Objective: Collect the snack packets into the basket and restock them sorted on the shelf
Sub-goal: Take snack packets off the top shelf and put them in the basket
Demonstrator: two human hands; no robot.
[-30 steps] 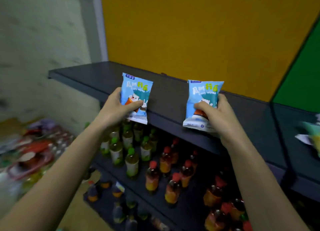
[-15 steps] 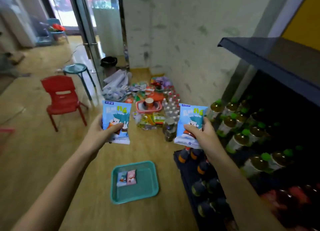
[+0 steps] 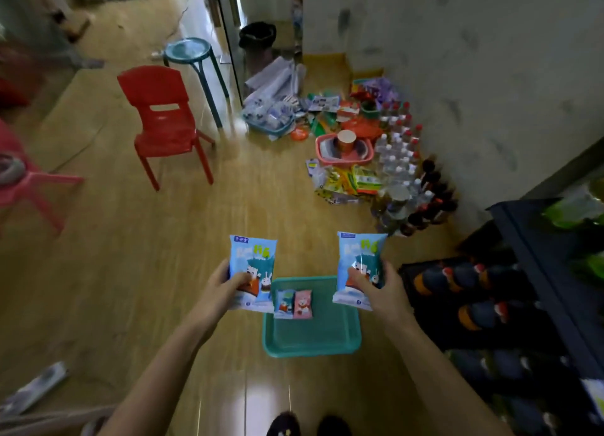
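My left hand [image 3: 225, 290] grips a light blue snack packet [image 3: 252, 265] with a bear and rabbit print, held upright above the floor. My right hand [image 3: 379, 291] grips a matching blue packet [image 3: 359, 262]. Both hover over the near edge of a teal basket [image 3: 313, 337] that sits on the wooden floor. Inside the basket lie two small packets side by side, one blue [image 3: 283, 303] and one pink [image 3: 302, 303]. The dark shelf [image 3: 536, 255] stands at the right, its lower levels filled with bottles.
A red chair [image 3: 163, 121] and a teal stool [image 3: 192, 59] stand to the far left. A heap of packets, a pink bowl [image 3: 343, 147] and bottles [image 3: 402, 161] lies by the wall. My shoes [image 3: 307, 426] show at the bottom.
My view swung from the top shelf down to the floor. Both hands came down with their blue packets and now hover over the teal basket.
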